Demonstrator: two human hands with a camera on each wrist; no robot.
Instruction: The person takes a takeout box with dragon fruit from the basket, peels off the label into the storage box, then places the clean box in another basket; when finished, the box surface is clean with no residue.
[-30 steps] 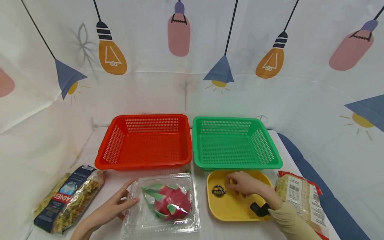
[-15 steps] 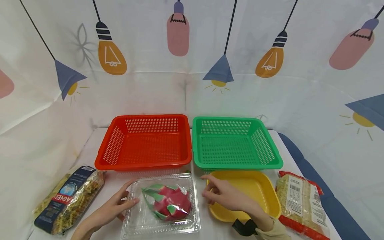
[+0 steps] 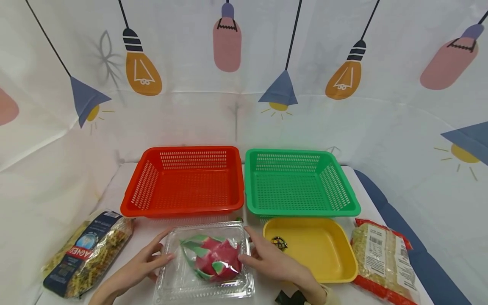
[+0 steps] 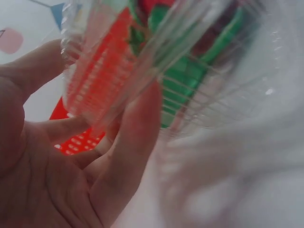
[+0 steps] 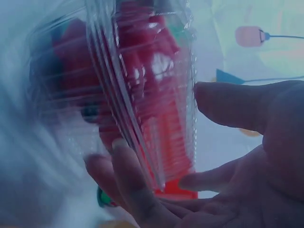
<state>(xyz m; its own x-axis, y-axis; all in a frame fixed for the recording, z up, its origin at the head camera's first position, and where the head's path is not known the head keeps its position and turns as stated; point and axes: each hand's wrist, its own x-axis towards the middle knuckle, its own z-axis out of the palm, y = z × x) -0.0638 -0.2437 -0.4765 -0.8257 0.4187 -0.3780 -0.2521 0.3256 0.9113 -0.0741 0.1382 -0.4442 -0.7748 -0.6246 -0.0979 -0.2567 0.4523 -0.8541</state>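
Note:
A clear plastic clamshell container (image 3: pixel 173 283) with a pink and green dragon fruit (image 3: pixel 219 259) inside lies at the front of the table. My left hand (image 3: pixel 142 262) holds its left side, thumb over the lid and fingers along the edge. On the opposite side, my right hand (image 3: pixel 272 259) grips the right edge, its thumb at the lid and its other fingers around the side. In the left wrist view, fingers (image 4: pixel 140 126) press against the ridged plastic wall. The right wrist view shows fingertips (image 5: pixel 124 156) against the container near its rim seam.
Behind the container stand a red basket (image 3: pixel 183 210) and a green basket (image 3: pixel 305 211). A yellow tray (image 3: pixel 316 258) with a round black emblem is at the right. A pasta bag (image 3: pixel 89 254) lies far left, and a red-edged clear food bag (image 3: pixel 383 260) far right.
My right hand has left the yellow tray and moved left to the container's right side. The yellow tray was turned slightly and shows its whole inside now. My left hand has stayed put.

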